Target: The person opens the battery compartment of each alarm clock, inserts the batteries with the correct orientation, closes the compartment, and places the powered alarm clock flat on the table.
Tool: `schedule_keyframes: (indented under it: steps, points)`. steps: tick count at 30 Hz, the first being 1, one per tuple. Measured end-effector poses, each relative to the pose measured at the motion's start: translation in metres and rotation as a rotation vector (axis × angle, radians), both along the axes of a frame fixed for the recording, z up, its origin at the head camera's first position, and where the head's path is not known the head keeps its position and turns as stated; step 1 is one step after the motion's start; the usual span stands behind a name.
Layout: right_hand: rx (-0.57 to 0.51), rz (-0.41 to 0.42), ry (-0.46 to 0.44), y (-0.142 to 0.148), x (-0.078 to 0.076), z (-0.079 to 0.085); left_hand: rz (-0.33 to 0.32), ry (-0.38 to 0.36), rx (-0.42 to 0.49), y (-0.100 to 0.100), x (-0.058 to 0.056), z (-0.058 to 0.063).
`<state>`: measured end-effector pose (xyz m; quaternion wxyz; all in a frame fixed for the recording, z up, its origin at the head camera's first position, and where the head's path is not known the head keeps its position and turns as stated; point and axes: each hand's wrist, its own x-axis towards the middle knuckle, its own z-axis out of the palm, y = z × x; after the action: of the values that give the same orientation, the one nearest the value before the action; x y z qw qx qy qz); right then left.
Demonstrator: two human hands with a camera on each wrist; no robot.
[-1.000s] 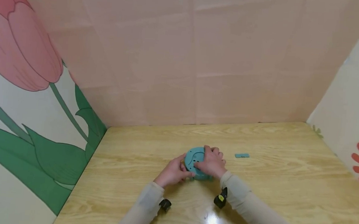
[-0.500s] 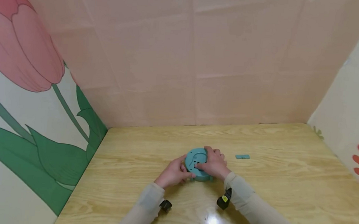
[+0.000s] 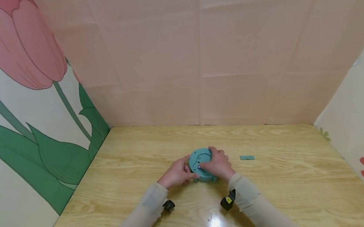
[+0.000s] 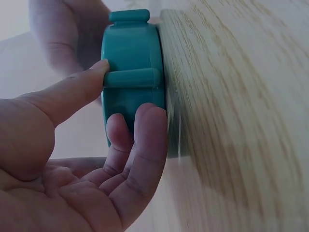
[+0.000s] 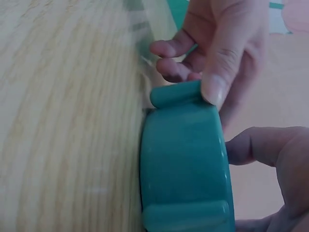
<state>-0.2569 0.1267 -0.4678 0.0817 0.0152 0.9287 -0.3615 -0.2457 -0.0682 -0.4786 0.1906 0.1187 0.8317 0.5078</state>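
Apparently flat on the table [image 3: 126,166], the round teal case [image 3: 200,156] sits gripped by 2 hands: left hand [image 3: 176,174] pinching its rim, right hand [image 3: 220,165] curled round the opposite edge. Uneven thumb pressure (right especially) could make it slide or tip.

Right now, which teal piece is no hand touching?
The small flat strip, lying apart on the table; the left hand and right hand touch the round piece.

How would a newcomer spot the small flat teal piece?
On the wood-grain table, find the right hand. To its right lies a small flat teal strip, untouched. Its narrow rectangular shape sets it apart from the round teal device that hand grips.
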Motion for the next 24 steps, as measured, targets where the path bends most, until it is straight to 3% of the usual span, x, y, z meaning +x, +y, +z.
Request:
schedule_keyframes:
  steps: [7, 24]
  points:
    - [0.081, -0.030, 0.038, -0.010, 0.003, 0.002, -0.004, 0.000, 0.002, 0.002, 0.001, 0.001]
    - [0.163, -0.071, 0.035, -0.024, 0.003, -0.002, -0.022, 0.018, -0.008, 0.002, 0.002, 0.002]
